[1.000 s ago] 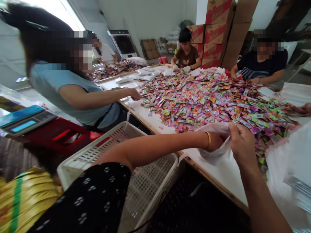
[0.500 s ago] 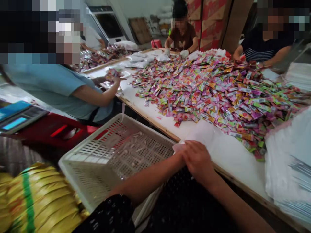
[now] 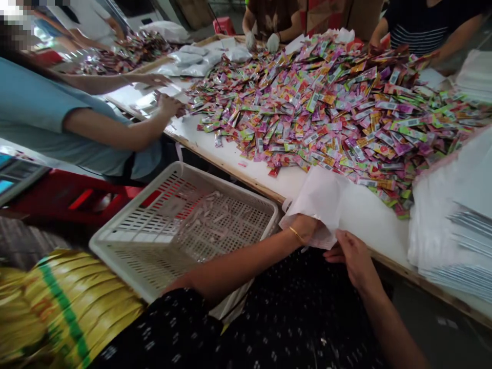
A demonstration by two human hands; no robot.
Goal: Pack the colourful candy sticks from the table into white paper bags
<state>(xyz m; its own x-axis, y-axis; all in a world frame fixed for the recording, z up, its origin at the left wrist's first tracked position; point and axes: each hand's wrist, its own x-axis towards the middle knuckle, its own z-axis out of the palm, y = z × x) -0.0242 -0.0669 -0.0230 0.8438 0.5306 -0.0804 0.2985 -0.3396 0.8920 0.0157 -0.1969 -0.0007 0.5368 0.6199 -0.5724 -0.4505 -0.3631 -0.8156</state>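
Note:
A white plastic bag [image 3: 317, 197] lies at the table's near edge with its mouth toward me. My left hand [image 3: 306, 226] reaches into that mouth up to near the bracelet on the wrist, so the fingers are hidden inside. At the right side of the opening, my right hand [image 3: 352, 254] pinches the bag's rim between thumb and fingers. Just beyond the bag spreads a large heap of small colourful sachets [image 3: 292, 113] on the white table [image 3: 253, 166].
A white plastic crate [image 3: 130, 246] with scraps in it stands left of my arms. Yellow sacks [image 3: 88, 302] lie at lower left, stacked white bags [image 3: 442, 225] at right. Co-workers sit around the table; one in a blue shirt [image 3: 42, 102] is at left.
My hands were together at the table edge; now they are apart, the left inside the bag and the right at its rim. The bag has opened up. The view has tilted downward.

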